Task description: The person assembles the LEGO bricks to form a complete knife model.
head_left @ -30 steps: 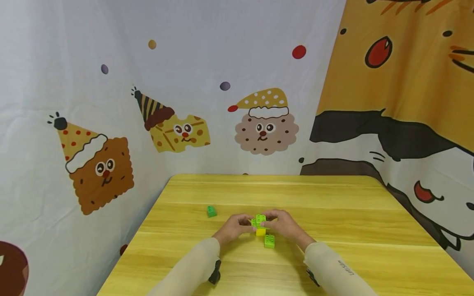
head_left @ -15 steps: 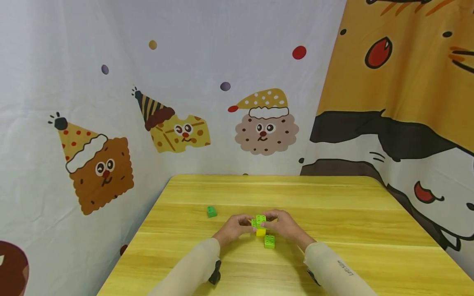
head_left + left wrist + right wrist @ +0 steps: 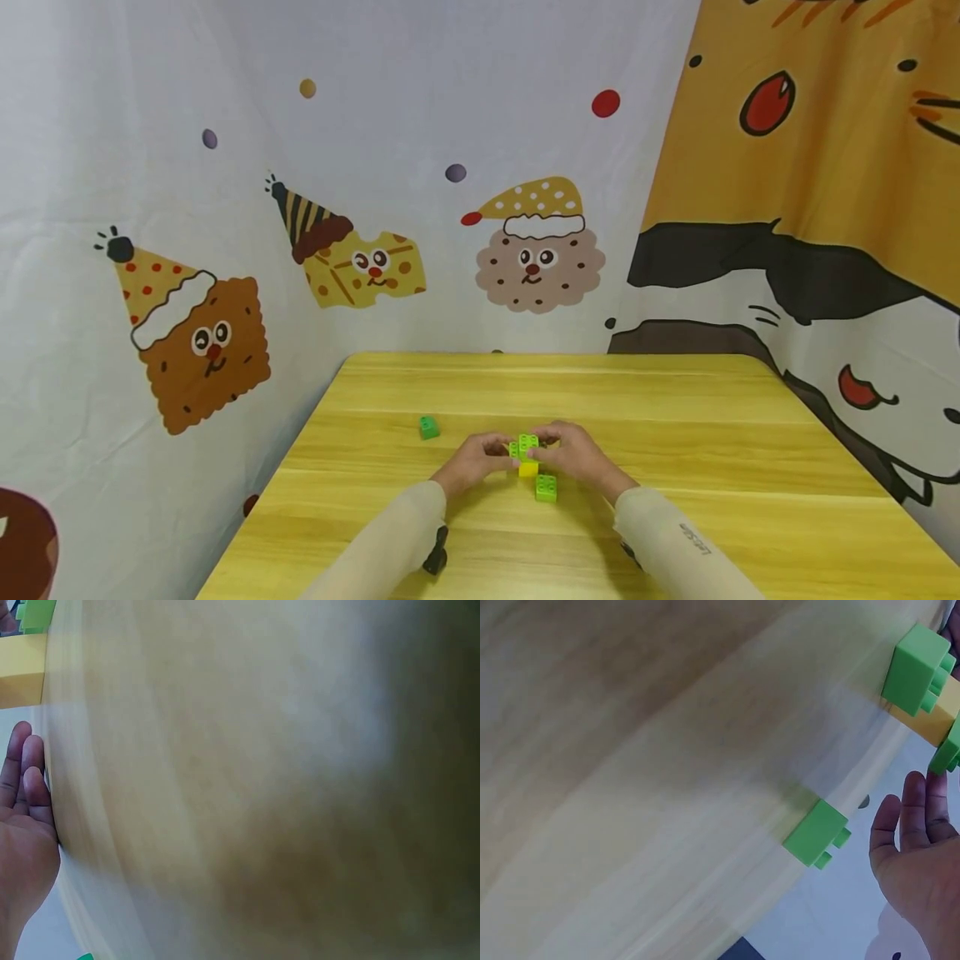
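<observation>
A small stack of toy building bricks stands between my hands: a yellow brick [image 3: 528, 469] below a light green brick [image 3: 528, 443], with another light green brick [image 3: 513, 451] at its left. My right hand [image 3: 576, 457] holds the upper light green brick, its thumb across the near face. At the stack's left side, my left hand [image 3: 480, 457] grips with thumb and bent fingers; the exact contact is hidden. The left wrist view catches the yellow brick [image 3: 21, 671] beyond my fingers. In the right wrist view, a green brick [image 3: 917, 669] adjoins the yellow one.
A loose light green brick [image 3: 546, 488] lies just in front of the stack, studs up. Farther left sits a darker green sloped brick [image 3: 428, 427]. The wooden table [image 3: 375, 500] meets a cartoon-printed curtain [image 3: 405, 142] at its back.
My right hand's fingers have shifted very slightly away from me behind the stack. The left hand, the stack and the loose bricks keep their places.
</observation>
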